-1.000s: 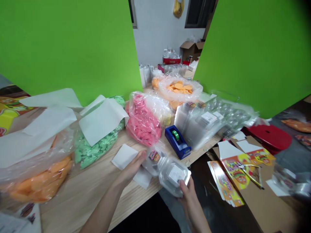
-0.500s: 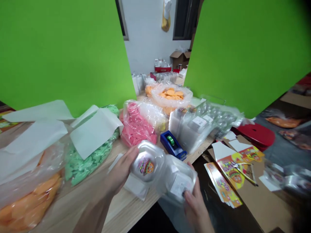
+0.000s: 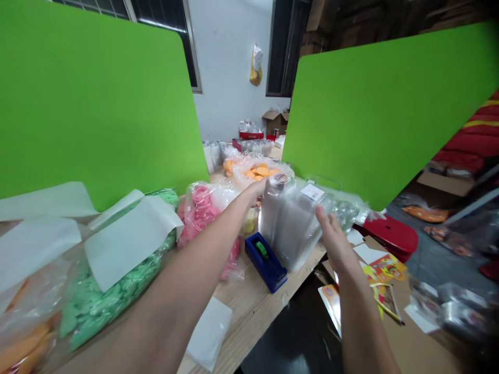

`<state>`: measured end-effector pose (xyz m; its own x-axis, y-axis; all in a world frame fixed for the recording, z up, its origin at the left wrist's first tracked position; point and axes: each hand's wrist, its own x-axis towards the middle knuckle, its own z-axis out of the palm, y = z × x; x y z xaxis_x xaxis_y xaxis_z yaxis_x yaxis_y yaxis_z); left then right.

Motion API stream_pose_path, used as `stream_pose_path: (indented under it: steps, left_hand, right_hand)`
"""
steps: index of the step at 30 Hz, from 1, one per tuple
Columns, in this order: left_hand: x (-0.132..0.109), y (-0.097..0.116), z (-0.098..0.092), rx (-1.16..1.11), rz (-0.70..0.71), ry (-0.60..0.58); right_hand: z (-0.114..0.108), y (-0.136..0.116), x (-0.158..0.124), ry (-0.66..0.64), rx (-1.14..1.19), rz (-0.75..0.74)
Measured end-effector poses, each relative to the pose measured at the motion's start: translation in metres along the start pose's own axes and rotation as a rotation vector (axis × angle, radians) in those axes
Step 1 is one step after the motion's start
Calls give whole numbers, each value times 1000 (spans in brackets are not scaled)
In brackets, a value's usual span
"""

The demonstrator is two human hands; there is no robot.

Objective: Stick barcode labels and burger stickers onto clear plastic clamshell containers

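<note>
Both arms reach forward over the table to stacked clear plastic clamshell boxes (image 3: 286, 234). A round burger sticker tops the left stack, and a white label (image 3: 312, 191) lies on the right one. My left hand (image 3: 255, 191) is at the far left side of the left stack, its fingertips mostly out of sight. On the right, my right hand (image 3: 334, 236) has its fingers stretched out and apart beside the right stack; whether it touches is unclear. In front of the stacks sits a blue tape dispenser (image 3: 267, 264) with green tape.
Bags of pink pieces (image 3: 202, 205), green pieces (image 3: 117, 306) and orange discs (image 3: 260, 170) line the table. White paper (image 3: 210, 330) lies near the front edge. Beyond the right edge are a red stool (image 3: 390, 236) and printed cartons on cardboard. Green panels (image 3: 97, 109) stand behind.
Both hands have moved forward to the stacks, and the opened clear box they held is out of them. The view has tilted up and shifted right.
</note>
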<state>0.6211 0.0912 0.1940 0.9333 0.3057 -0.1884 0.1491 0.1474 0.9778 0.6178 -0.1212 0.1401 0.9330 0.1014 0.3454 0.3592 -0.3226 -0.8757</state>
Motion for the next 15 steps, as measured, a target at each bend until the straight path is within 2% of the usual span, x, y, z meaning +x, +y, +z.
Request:
stream_pose_path:
  steps: [2, 4, 7, 10, 13, 15]
  left_hand:
    - [3, -7, -5, 27, -68, 9]
    - [4, -8, -10, 33, -71, 11]
    - [4, 2, -11, 25, 6, 30]
    - [-1, 14, -5, 10, 119, 101]
    - [-23, 17, -9, -23, 262, 234]
    - [-54, 5, -28, -45, 368, 364]
  right_hand:
    - [-1, 1, -3, -2, 24, 56]
    - [-5, -1, -4, 5, 60, 73]
    - [-11, -6, 2, 25, 119, 52]
    - [-19, -15, 12, 32, 141, 18]
    - [-31, -27, 8, 59, 127, -44]
    - [-38, -33, -10, 152, 126, -123]
